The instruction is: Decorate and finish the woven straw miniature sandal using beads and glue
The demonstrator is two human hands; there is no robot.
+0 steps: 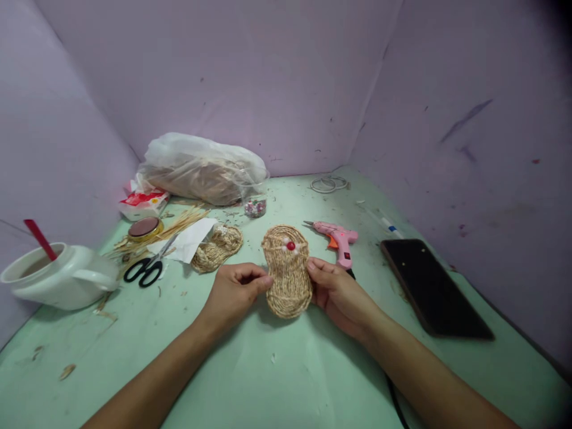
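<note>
Between my hands stands a small woven straw slipper (pixel 288 280), shaped like a shoe sole, tilted up toward me. On its upper part sits a flower of white petals with a red bead (pixel 290 245) in the middle. My left hand (pixel 239 292) pinches the slipper's left edge between thumb and fingers. Along the right edge, my right hand (pixel 337 292) grips it with the thumb in front and the fingers partly hidden behind. A second woven slipper (pixel 217 249) lies behind my left hand, with a white paper (pixel 190 239) partly over it.
To the right lie a pink glue gun (pixel 339 238) with its cord and a dark phone (pixel 435 289). Scissors (pixel 145 271), a round tin (pixel 145 229), straw strands and a white pot (pixel 62 280) stand left. Behind are a plastic bag (pixel 201 170) and a bead cup (pixel 255 207).
</note>
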